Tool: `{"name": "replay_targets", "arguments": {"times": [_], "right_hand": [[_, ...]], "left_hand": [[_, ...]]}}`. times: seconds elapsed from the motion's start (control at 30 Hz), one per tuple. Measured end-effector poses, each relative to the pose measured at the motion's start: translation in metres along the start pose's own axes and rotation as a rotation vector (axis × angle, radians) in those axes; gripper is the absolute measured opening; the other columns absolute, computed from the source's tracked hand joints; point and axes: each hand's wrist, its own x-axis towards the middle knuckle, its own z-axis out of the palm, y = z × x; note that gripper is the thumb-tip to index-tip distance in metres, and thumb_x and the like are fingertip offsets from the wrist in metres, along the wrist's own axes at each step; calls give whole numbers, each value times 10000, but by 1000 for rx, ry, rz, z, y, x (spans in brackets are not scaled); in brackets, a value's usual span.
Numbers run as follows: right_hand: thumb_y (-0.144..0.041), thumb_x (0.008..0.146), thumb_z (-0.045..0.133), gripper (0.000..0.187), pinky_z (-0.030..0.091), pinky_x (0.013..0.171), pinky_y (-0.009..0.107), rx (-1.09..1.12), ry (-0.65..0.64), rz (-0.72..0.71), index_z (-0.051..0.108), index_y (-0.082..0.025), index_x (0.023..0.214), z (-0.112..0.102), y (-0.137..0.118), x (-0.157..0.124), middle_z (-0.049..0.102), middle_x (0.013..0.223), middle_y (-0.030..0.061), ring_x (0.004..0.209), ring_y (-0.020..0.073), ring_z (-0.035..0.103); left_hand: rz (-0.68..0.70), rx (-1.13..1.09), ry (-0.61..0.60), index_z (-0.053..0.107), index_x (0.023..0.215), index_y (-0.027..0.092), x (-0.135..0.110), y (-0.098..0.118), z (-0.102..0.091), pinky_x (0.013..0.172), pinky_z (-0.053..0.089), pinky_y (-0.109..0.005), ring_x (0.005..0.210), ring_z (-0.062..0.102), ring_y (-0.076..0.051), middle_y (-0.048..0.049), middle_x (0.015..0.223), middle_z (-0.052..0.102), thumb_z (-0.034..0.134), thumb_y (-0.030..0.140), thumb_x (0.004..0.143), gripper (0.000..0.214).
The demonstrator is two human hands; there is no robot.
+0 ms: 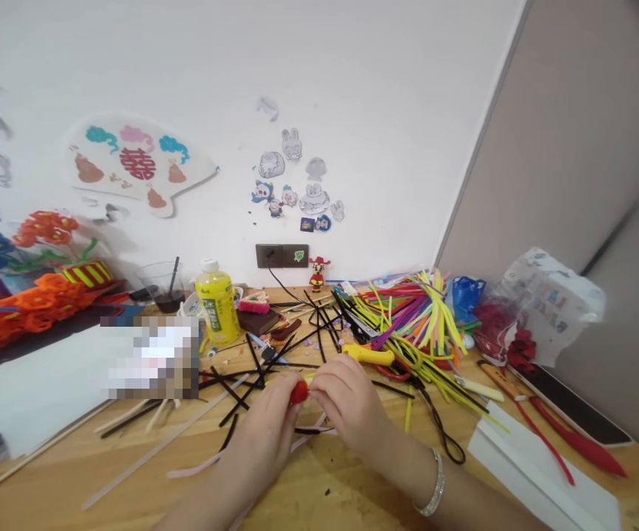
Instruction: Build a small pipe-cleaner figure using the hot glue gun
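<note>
My left hand (272,417) is closed around a small red fuzzy piece (298,392), which looks like coiled pipe cleaner. Just to its right, my right hand (346,398) pinches thumb and fingers together close against the red piece. What lies between those right fingertips is too small to make out. A bit of yellow pipe cleaner (309,378) shows behind the fingertips. Under and around both hands lie black pipe cleaners (234,391) and a pale pink strip (194,470). Yellow-handled scissors (371,355) rest just beyond my right hand.
A yellow drink bottle (217,306) stands back left, near orange pipe-cleaner flowers (26,313). A large heap of coloured pipe cleaners (407,317) spreads at the back right. White paper (540,472), a red-handled knife (578,435) and a plastic bag (551,302) lie right.
</note>
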Motion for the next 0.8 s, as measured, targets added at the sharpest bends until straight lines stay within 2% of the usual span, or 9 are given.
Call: {"name": "replay_targets", "arguments": {"times": [0.8], "right_hand": [[-123, 889, 408, 198, 410, 670, 325, -68, 2, -80, 542, -152, 746, -2, -2, 2, 597, 738, 60, 707, 173, 467]], "left_hand": [[68, 31, 33, 431, 1080, 176, 0, 3, -4, 777, 486, -318, 880, 586, -189, -93, 965, 603, 346, 140, 874, 226]]}}
